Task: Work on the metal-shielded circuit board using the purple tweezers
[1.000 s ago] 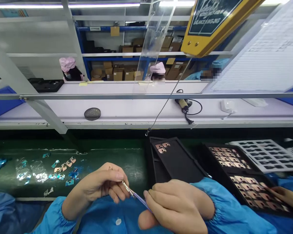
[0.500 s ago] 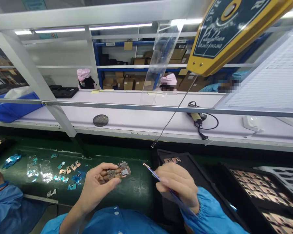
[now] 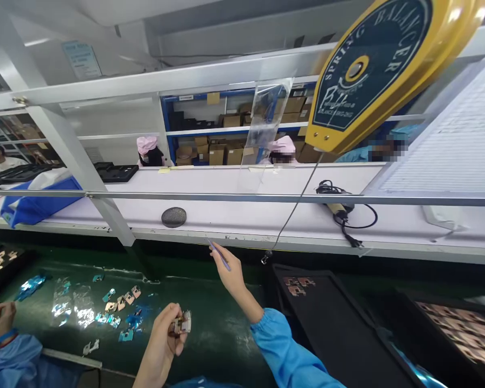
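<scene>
My left hand (image 3: 162,335) is closed around a small metal-and-circuit-board part (image 3: 183,323), held low over the green work surface (image 3: 214,318). My right hand (image 3: 231,272) reaches forward toward the far edge of that surface, closed on slim purple tweezers (image 3: 221,256) whose tip points up and to the left. Loose copper-coloured parts (image 3: 121,303) and pieces of blue film (image 3: 135,319) lie to the left of my left hand. Fine detail on the held part is too small to make out.
On the right are a black tray (image 3: 323,318) with a few copper parts and a fuller tray (image 3: 461,328). A spring balancer (image 3: 359,75) hangs overhead, its cable ending in a hook (image 3: 265,257). A metal rail (image 3: 226,197) crosses ahead. A co-worker's hand (image 3: 2,319) is at left.
My right hand has moved forward and left with the tweezers, away from the held part. My left hand has lowered and turned the part. The view has tilted upward.
</scene>
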{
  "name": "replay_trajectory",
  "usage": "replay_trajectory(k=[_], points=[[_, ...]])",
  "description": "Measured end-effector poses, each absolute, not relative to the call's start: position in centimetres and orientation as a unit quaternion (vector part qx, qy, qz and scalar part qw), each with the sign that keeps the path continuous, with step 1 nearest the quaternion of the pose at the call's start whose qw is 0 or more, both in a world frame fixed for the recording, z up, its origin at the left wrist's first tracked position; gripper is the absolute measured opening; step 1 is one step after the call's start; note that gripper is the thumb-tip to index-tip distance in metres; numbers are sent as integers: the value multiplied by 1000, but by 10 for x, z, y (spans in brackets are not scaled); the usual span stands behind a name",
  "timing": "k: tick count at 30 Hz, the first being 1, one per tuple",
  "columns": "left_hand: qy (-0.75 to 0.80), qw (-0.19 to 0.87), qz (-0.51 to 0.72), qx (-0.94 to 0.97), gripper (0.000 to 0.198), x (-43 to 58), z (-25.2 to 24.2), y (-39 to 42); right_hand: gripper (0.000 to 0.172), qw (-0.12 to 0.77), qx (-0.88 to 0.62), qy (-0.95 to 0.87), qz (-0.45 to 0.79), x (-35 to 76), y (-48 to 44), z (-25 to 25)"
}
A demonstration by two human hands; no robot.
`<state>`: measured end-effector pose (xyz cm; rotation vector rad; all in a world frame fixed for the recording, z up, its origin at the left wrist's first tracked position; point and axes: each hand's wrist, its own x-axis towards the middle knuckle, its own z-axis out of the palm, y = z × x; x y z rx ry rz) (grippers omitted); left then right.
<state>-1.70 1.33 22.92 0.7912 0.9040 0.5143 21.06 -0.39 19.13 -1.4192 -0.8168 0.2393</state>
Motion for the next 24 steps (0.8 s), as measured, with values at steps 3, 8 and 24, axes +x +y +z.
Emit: replay_trajectory(k=[3,8,24], points=[[454,791,222,345,52,-23,215,12,41,661,-647,-370,89,218,14,179],[493,775,234,318,47,-40,194,22,37,649,-662,-364,89,217,25,176],[477,764,283,330,37,-26,218,53,46,767,-576,-214,182,215,-9,196]])
